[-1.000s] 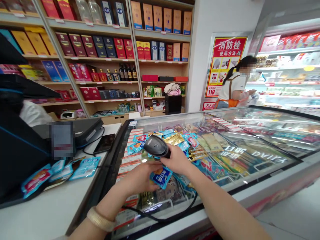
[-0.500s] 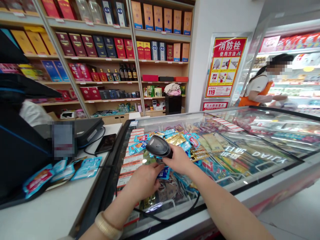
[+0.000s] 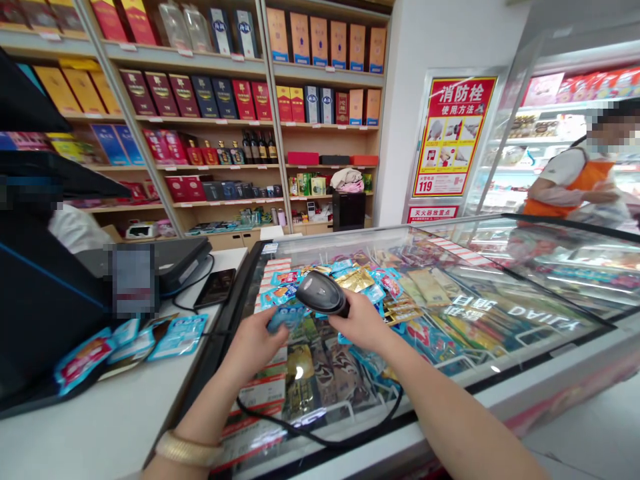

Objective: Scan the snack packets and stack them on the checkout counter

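Apparently I'm partway: a few packets (image 3: 177, 337) lie on the tabletop (image 3: 125, 413) left of the freezer (image 3: 535, 377). My left hand (image 3: 255, 343) pinches one blue packet (image 3: 286, 319) above the freezer's glass; my right hand (image 3: 367, 323) curls round the scanner (image 3: 320, 293), also over the freezer. Many loose packets (image 3: 389, 283) lie on its glass; which group is finished, I can't tell.

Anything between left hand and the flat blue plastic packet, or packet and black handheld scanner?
Nothing visible. The left hand grips the flat blue plastic packet; no object shows between it and the black handheld scanner in the right hand. The black cable loops nearer the camera.
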A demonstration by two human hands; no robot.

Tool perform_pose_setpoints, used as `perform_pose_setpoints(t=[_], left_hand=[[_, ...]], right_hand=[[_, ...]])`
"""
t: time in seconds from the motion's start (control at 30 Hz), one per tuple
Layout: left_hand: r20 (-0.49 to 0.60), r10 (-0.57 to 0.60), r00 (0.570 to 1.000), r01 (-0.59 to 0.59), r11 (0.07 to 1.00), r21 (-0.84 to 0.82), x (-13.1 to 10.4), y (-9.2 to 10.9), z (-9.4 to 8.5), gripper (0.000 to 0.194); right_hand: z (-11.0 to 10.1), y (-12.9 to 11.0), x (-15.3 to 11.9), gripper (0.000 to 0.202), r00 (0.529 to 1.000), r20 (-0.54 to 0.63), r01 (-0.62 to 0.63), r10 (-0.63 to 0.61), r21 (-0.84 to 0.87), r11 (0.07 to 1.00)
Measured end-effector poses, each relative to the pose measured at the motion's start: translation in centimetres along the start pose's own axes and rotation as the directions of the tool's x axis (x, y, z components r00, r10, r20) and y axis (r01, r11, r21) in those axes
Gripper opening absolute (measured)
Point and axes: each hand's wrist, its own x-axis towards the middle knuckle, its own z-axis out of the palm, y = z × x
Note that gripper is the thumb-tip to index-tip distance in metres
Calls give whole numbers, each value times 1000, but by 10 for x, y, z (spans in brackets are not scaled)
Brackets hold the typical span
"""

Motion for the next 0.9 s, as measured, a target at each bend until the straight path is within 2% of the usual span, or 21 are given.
perform_pose_setpoints(t=[0.07,0.1,0.2,0.27,0.33,0.57,0.77,0.9], left_hand=[[-76,-143,987,126,973,-195,4,-7,-3,22],[-96,-210,973,169,930,-326,6,-9,-3,26],[-108,-399,911,229,704,-672,8,-10,-1,38],[-111,-487,866,219,570,-792,9,-8,1,42],[-116,-526,843,193,496,-846,10,-6,2,42],[-91,-570,817,159,373,-914,11,-3,-1,28],[-84,-615,784,162,334,-929,13,-3,0,15],[-90,-614,785,138,315,-939,13,0,1,10]], right_hand=[[0,0,0,32,1000,-2,4,-4,3,1000],[0,0,0,31,1000,-2,8,-8,7,1000],[0,-2,0,28,1000,6,29,-30,18,999],[0,-4,-1,28,999,20,45,-45,19,999],[0,-6,-3,28,997,48,56,-57,10,998],[2,-11,-8,35,991,124,60,-56,-30,998],[4,-8,-5,31,991,119,64,-59,-46,997],[6,-7,-4,25,991,125,59,-49,-76,995]])
